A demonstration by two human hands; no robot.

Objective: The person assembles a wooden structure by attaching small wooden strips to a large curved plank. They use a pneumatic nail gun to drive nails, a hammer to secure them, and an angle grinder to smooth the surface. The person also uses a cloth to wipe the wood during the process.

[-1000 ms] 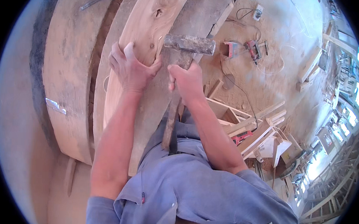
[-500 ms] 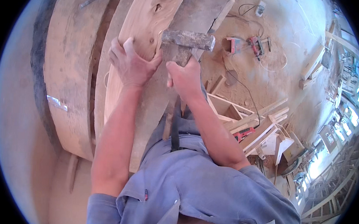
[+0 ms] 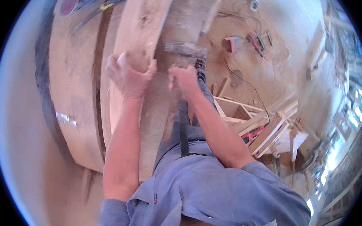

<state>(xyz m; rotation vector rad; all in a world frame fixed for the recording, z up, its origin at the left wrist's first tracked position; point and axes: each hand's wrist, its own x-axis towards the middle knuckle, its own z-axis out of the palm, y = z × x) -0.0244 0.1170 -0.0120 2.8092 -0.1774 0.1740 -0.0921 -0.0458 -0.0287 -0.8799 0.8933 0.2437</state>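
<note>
My left hand (image 3: 129,76) grips a long pale wooden plank (image 3: 140,34), fingers over its left side and thumb at its right edge. The plank has a dark knot and lies lengthwise on a worn, greyish wooden work surface (image 3: 154,112). In my right hand (image 3: 184,81) is a hammer (image 3: 184,49) with a thick, scuffed metal head, held by its wooden handle close under the head. The head is blurred and sits just right of the plank, with a small gap between them. Part of the handle is hidden by my fist.
Left of the plank stands a broad curved wooden board (image 3: 71,88), with a yellow-and-black handled tool (image 3: 109,5) and a purple round thing (image 3: 70,3) at its far end. On the dusty floor at right lie a red power tool (image 3: 257,41), a cable and a pile of wooden offcuts (image 3: 277,125).
The hammer head has drawn back a little from the plank's right edge and is blurred. My left hand keeps its grip on the plank. The whole view has shifted slightly.
</note>
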